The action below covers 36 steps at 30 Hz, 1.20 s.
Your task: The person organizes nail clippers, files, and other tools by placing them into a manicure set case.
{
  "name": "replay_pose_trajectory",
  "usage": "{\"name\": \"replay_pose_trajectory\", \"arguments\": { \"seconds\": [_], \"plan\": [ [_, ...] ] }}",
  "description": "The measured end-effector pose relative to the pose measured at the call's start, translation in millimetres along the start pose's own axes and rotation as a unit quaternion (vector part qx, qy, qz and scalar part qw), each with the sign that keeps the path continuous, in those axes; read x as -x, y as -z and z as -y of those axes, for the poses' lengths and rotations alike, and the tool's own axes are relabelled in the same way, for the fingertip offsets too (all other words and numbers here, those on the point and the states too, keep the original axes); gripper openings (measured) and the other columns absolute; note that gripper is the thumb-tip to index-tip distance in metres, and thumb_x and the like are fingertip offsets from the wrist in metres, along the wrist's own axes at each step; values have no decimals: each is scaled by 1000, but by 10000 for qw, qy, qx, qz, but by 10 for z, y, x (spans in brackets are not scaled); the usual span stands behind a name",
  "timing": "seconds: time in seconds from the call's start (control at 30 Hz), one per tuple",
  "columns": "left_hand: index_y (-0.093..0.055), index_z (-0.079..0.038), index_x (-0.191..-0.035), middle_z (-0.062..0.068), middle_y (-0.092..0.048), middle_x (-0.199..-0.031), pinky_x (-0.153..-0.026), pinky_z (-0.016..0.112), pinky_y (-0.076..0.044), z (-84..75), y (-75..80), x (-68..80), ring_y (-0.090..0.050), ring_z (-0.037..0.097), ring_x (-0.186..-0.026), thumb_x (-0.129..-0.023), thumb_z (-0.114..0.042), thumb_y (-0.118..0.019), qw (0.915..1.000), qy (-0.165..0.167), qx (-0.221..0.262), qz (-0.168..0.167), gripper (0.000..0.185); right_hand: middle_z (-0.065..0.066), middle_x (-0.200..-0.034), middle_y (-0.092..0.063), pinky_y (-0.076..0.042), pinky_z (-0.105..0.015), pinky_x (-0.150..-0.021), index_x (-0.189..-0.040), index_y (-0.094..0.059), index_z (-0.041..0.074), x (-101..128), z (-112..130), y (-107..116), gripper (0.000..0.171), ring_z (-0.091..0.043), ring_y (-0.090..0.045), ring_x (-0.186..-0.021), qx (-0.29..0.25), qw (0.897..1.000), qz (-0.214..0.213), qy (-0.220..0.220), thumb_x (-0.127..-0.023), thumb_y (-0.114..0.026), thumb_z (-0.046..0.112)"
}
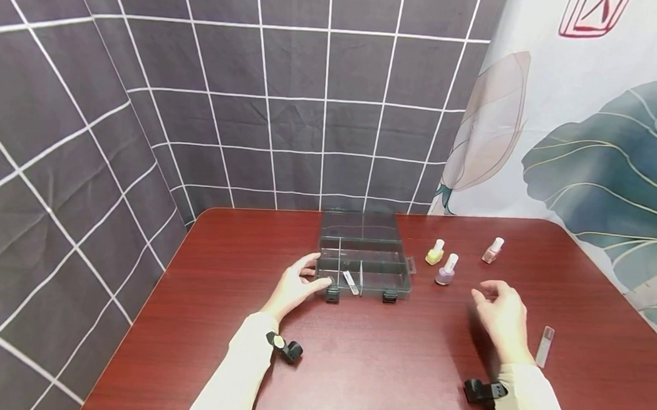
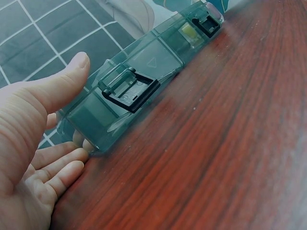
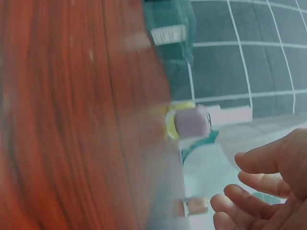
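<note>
**Inspector A:** What is recorded at the left of the table?

**Inspector B:** The left hand is laid against the near-left corner of the clear organizer box. The thumb is set on the front edge beside the left latch, and the fingers are spread along the left wall. Nothing is clasped; the fingers are nearly straight, as confirmed in the left wrist view.

**Inspector A:** And the box itself?

**Inspector B:** It is placed flat at the table's middle, toward the far edge. Its long axis is seen to run left to right, with both latches pointed toward the person. A small flat strip is noted in a front compartment, lying tilted.

**Inspector A:** To the right?

**Inspector B:** Three nail polish bottles are stood upright just beside the box: yellow, lilac, pink. The right hand is held near the lilac bottle, apart from it, fingers loosely curled and nothing grasped. A nail file is found beside that wrist, its length running away from the person.
</note>
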<state>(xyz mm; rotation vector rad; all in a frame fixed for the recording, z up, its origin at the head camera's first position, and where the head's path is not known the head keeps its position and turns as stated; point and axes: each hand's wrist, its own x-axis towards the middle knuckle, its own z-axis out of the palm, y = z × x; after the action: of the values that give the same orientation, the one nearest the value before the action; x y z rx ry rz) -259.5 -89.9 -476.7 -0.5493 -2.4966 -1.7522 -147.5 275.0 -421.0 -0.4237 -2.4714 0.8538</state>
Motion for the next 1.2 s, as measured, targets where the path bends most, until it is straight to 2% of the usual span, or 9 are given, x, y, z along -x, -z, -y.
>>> {"name": "replay_pose_trajectory", "arguments": {
  "seconds": [0.17,0.3,0.37,0.57,0.67,0.8,0.9,1.1,1.2],
  "plan": [
    [-50,-7,-133,19,-56,-121,-79,42,-49,-40,14,2,-57,33,-100,-76,-18,-78,9999,-51,113,-20,65,-28,-93,-61,-40,-51,-75,-104,-61,-6,5,-122,130,27,-41,-56,-87,82,9988,-85,-485,-86,-61,14],
    [-48,0,-132,27,-54,-121,-80,50,-47,-224,42,61,-55,42,-101,-77,-10,-76,9999,-115,126,-12,62,-29,-97,-61,-39,-51,-78,-106,-60,-6,-3,-238,226,30,-42,-54,-91,158,9955,-185,-913,-87,-60,17],
    [-48,0,-132,27,-54,-121,-80,48,-48,-294,49,86,-55,42,-101,-78,-11,-75,9999,-151,59,-17,61,-30,-99,-60,-38,-51,-80,-107,-59,-8,-12,-287,280,32,-44,-53,-93,170,9936,-186,-1099,-87,-60,18],
    [-49,0,-131,26,-55,-119,-78,43,-49,-345,60,115,-56,39,-99,-79,-13,-74,9997,-219,-62,-44,60,-34,-113,-52,-39,-55,-77,-111,-55,-11,-21,-398,492,46,-51,-47,-99,542,9773,304,-2025,-87,-59,29],
    [-49,1,-131,27,-54,-120,-81,49,-47,-410,83,138,-55,42,-101,-78,-10,-74,9998,-170,84,22,60,-35,-113,-51,-41,-55,-74,-110,-54,-13,-20,-448,558,51,-51,-47,-98,749,9705,647,-2198,-85,-60,31],
    [-49,1,-131,28,-53,-121,-83,52,-46,-408,79,132,-54,43,-101,-78,-10,-75,9998,-181,64,10,60,-36,-106,-54,-44,-54,-70,-101,-58,-14,-21,-512,598,51,-51,-48,-94,973,9651,1017,-2208,-84,-61,33],
    [-49,1,-131,27,-53,-122,-84,52,-45,-352,54,106,-54,43,-102,-77,-10,-76,9999,-98,75,-8,62,-39,-100,-52,-46,-54,-65,-95,-59,-17,-23,-560,623,55,-52,-48,-92,1082,9556,1298,-2413,-82,-63,37],
    [-51,-10,-132,14,-57,-121,-81,42,-48,-43,2,8,-57,29,-99,-74,-25,-79,10000,-23,65,-40,66,-44,-109,-43,-45,-56,-66,-107,-49,-20,-13,-625,661,66,-56,-44,-100,1247,9363,1651,-2837,-79,-65,38],
    [-52,-12,-132,12,-58,-121,-80,39,-49,4,-4,-3,-57,26,-99,-73,-29,-79,10000,-3,67,-22,67,-43,-111,-41,-45,-55,-67,-108,-48,-19,-1,-651,687,67,-55,-42,-101,1319,9278,1802,-2989,-79,-65,38]
  ]
}}
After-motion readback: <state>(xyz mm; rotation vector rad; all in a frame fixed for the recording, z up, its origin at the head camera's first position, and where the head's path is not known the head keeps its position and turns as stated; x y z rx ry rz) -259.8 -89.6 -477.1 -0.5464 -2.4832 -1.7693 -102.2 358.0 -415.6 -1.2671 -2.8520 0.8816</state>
